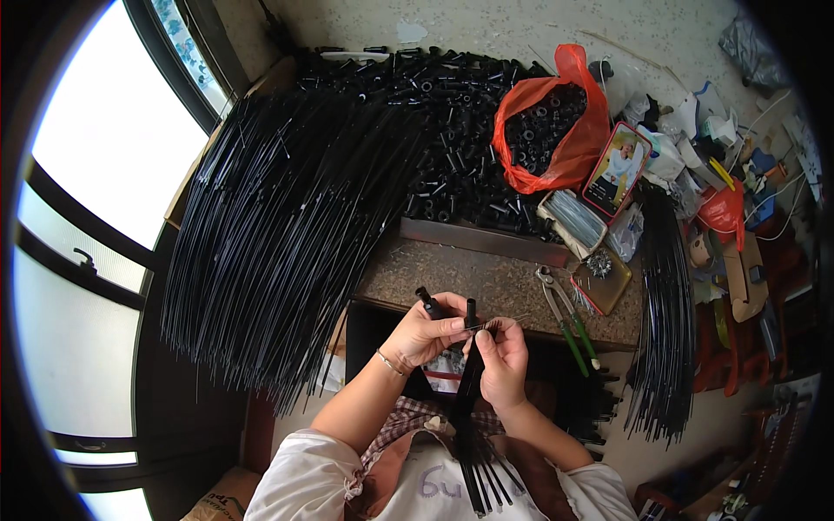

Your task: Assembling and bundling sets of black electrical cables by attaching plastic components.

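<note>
Our white shirt (408, 478) is filling the foreground. Our left hand (426, 334) is curling round a black tubular part (427, 300); our right hand (504, 363) is pinching black strands (469, 382) hanging over the shirt. Beyond, a metal bar (482, 242) is fencing off heaped black fittings (456, 165).

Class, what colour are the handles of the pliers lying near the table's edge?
The handles are green, seen best in the head view.
</note>
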`<action>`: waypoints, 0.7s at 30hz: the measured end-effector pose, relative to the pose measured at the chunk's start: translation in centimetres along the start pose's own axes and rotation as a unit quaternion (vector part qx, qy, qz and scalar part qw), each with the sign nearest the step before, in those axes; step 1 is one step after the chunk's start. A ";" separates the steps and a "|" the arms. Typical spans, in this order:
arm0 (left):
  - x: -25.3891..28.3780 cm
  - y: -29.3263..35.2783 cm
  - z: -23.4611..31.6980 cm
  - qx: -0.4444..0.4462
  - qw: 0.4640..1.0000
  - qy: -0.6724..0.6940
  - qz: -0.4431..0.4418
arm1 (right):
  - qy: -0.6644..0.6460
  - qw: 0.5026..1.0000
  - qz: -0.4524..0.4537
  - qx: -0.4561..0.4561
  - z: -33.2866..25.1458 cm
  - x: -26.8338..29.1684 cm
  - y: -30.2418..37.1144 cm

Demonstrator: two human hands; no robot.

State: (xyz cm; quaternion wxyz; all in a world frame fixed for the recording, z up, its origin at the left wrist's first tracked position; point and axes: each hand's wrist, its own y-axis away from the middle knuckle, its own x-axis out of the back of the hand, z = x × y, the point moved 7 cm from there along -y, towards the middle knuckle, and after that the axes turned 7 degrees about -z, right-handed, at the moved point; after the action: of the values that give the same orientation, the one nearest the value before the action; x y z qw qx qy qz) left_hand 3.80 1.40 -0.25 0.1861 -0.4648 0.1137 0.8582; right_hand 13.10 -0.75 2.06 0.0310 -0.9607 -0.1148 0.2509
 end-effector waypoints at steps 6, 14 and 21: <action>-1.0 0.2 0.3 -0.009 0.998 -0.022 -0.056 | -0.002 1.000 0.011 -0.006 0.2 0.3 -0.1; -0.8 0.4 0.4 -0.012 0.999 -0.040 -0.020 | -0.011 1.000 0.010 -0.011 0.0 0.1 0.0; -3.6 1.6 2.6 -0.184 0.873 -0.452 -0.013 | 0.022 0.999 0.041 0.022 0.1 0.5 0.0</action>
State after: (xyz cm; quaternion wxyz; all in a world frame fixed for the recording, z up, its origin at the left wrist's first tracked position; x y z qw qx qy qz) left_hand 2.90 0.11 4.21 0.1394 -0.0536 -0.1494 0.9774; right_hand 13.49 -0.61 1.75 0.0441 -0.9689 -0.0693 0.2333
